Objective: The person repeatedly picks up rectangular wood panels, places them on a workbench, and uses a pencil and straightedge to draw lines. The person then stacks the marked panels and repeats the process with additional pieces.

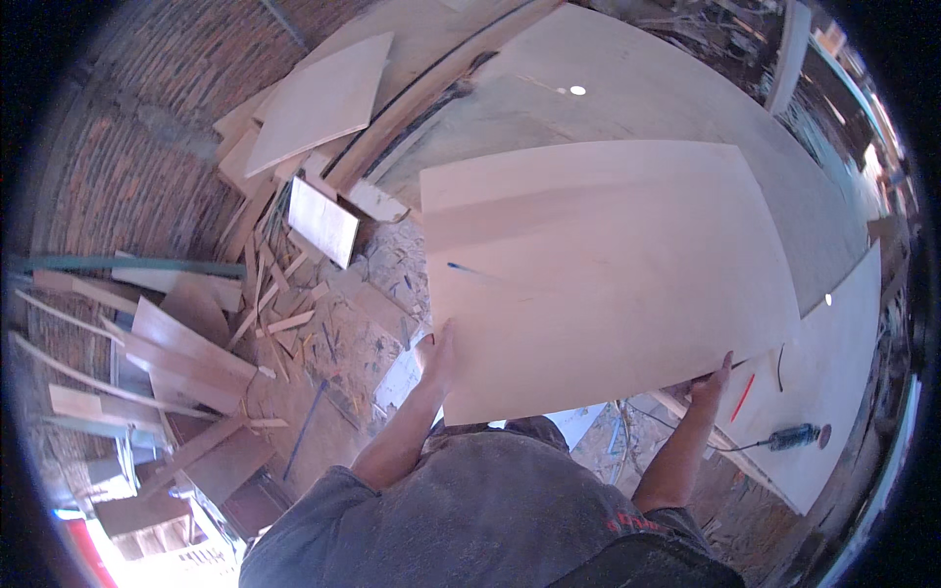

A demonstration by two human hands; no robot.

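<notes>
The person holds a large pale plywood sheet (603, 274) between both hands, and everything turns on how that sheet lies from the two grips. The left hand (440, 358) clasps the sheet's near-left edge, close to the lower left corner, fingers wrapped onto the face. The right hand (712, 380) pinches the near edge at the lower right corner, thumb on top, the other fingers hidden under the board. Both grips are closed on the same sheet, so almost its whole area stretches up and away from them, with nothing held at the far edge.

The long axis of the sheet runs left to right, roughly from one grip to the other, and the near edge slopes a little, the left grip sitting slightly higher in the view than the right. A short blue pencil mark (463, 267) lies on the face just beyond the left grip.

Under and beyond the sheet is a broad bench (676, 108) topped with another board. Just right of the right grip lie a red pencil (743, 397) and a blue power tool (794, 437). Well left of the left grip, wood offcuts (186, 353) litter the floor.
</notes>
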